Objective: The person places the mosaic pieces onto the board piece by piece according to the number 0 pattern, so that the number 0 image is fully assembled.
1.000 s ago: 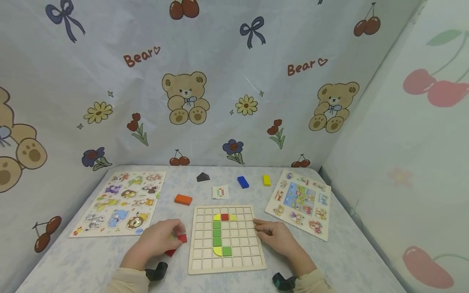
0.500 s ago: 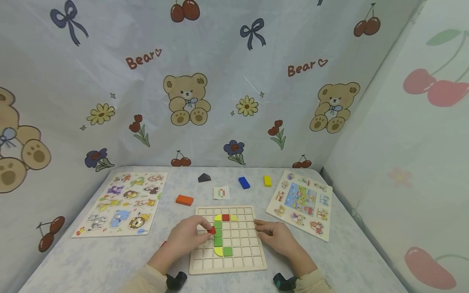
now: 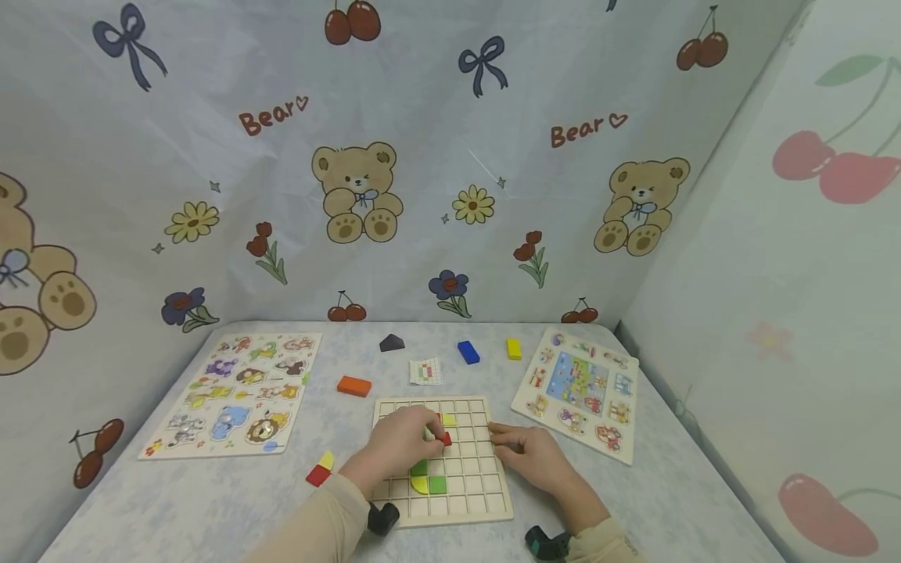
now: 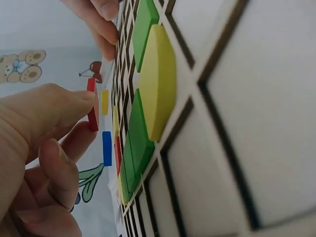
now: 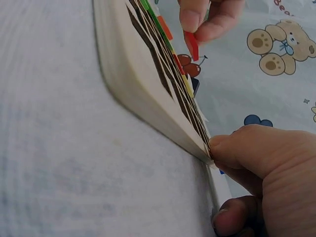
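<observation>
My left hand (image 3: 401, 442) pinches a small red tile (image 4: 92, 106) between thumb and forefinger, held above the wooden grid board (image 3: 472, 500). On that board lie green tiles (image 3: 437, 485), yellow curved-edge tiles (image 3: 419, 485) and a red tile, partly hidden by the left hand in the head view. In the left wrist view, a yellow tile (image 4: 159, 81) sits close between green ones. My right hand (image 3: 531, 457) holds the board's right edge, its thumb (image 5: 224, 145) on the rim and other fingers curled below.
A red tile (image 3: 318, 475) and a yellow tile (image 3: 327, 460) lie left of the board. Behind it are a pattern card (image 3: 425, 371) and orange (image 3: 354, 386), black (image 3: 392, 342), blue (image 3: 468, 352) and yellow (image 3: 514, 349) blocks. Picture puzzles (image 3: 232, 391) (image 3: 577, 383) flank these.
My left hand has picked up the red tile left of the board and carried it right, over the grid. The right hand has stayed at the board's edge.
</observation>
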A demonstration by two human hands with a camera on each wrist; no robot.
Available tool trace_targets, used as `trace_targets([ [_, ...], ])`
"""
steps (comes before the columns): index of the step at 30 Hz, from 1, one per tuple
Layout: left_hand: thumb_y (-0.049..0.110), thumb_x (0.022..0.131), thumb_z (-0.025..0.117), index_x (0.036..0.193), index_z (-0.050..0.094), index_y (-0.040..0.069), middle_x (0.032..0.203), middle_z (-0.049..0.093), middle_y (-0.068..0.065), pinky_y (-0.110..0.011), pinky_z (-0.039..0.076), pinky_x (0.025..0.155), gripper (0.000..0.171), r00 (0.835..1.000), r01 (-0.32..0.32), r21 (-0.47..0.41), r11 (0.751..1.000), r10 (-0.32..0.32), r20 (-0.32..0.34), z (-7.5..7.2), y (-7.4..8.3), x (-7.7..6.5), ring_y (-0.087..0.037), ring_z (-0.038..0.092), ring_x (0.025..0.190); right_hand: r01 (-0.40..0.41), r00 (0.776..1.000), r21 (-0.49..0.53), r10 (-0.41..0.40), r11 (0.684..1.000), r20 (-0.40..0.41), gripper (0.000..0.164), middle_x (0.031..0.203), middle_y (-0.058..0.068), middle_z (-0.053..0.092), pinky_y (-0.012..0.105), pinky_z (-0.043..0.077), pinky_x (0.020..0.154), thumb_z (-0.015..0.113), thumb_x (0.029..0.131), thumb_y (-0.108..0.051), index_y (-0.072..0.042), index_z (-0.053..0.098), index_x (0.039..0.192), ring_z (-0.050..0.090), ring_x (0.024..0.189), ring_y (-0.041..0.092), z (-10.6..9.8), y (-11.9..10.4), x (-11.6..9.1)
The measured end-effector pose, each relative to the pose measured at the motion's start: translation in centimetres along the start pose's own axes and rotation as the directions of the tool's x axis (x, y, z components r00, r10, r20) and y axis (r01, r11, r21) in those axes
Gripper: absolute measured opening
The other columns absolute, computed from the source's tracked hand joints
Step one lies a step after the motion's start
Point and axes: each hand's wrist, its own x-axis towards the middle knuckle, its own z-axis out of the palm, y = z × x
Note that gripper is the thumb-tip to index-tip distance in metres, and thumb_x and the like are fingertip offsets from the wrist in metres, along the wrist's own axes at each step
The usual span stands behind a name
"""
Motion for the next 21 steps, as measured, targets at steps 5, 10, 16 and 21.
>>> trace_targets([
  [5,0.022,0.089,0.079,0.088,0.078,0.028,0.091,0.068,0.015,-0.027,0.045,0.059,0.006,0.999,-0.021,0.073,0.997,0.018,0.049,0.3,0.5,1.8,-0.006,0.054,0.066,0.005,1.0,0.005,-0.005,1.0,0.004,0.023,0.136,-0.004,0.068,0.048,0.051,0.103,0.072,0.097,-0.024,-0.013,0.079,0.117,0.064,0.128,0.025,-0.1,0.0,0.0],
  [10,0.02,0.088,0.079,0.089,0.08,0.027,0.088,0.072,0.016,-0.027,0.047,0.062,0.007,0.996,-0.087,0.148,0.985,0.081,0.045,0.5,0.6,2.7,-0.002,0.056,0.068,0.013,1.0,0.027,-0.013,1.0,0.008,0.025,0.136,-0.003,0.068,0.048,0.05,0.104,0.072,0.097,-0.024,-0.012,0.078,0.118,0.063,0.129,0.025,-0.1,-0.1,0.0],
  [16,0.019,0.089,0.079,0.089,0.082,0.026,0.086,0.073,0.015,-0.027,0.047,0.059,0.007,0.997,-0.072,0.154,0.985,0.072,0.003,0.7,0.5,2.7,-0.002,0.056,0.065,0.02,1.0,0.031,-0.02,0.999,0.011,0.025,0.137,-0.005,0.067,0.047,0.05,0.104,0.071,0.098,-0.025,-0.013,0.078,0.118,0.063,0.129,0.024,0.2,-0.1,0.1],
  [21,0.022,0.09,0.078,0.091,0.082,0.027,0.09,0.073,0.015,-0.027,0.05,0.064,0.006,0.999,-0.043,0.131,0.99,0.046,-0.015,0.7,0.3,2.5,-0.002,0.059,0.072,0.012,1.0,0.022,-0.011,1.0,-0.009,0.022,0.135,-0.005,0.068,0.047,0.05,0.105,0.072,0.097,-0.023,-0.014,0.079,0.116,0.063,0.129,0.024,0.4,0.1,0.0],
])
